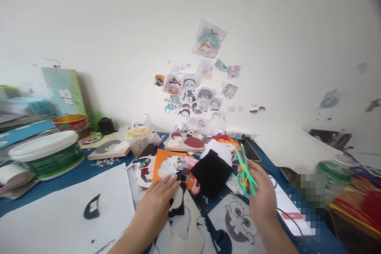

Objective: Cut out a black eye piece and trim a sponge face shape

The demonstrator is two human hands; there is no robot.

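Note:
In my right hand (263,192) is a pair of green scissors (246,176), blades pointing up and slightly parted, with fingers wrapped by the handles. My left hand (160,196) lies flat with outstretched fingers on a heap of cut paper scraps (184,218). Just beyond its fingertips are an orange sheet (157,162) and white and grey cut-outs (171,166). A black square piece (212,172) rests between my hands. Below the scissors a printed cartoon face (238,220) with a toothy grin lies on the blue table.
At the left a large white sheet (62,214) carries a black mouth-shaped cut-out (93,207). Behind it stand a white-lidded green tub (49,158) and a red bowl (70,122). A lit phone (290,210) with a cable lies at the right. Cartoon drawings (205,97) hang on the wall.

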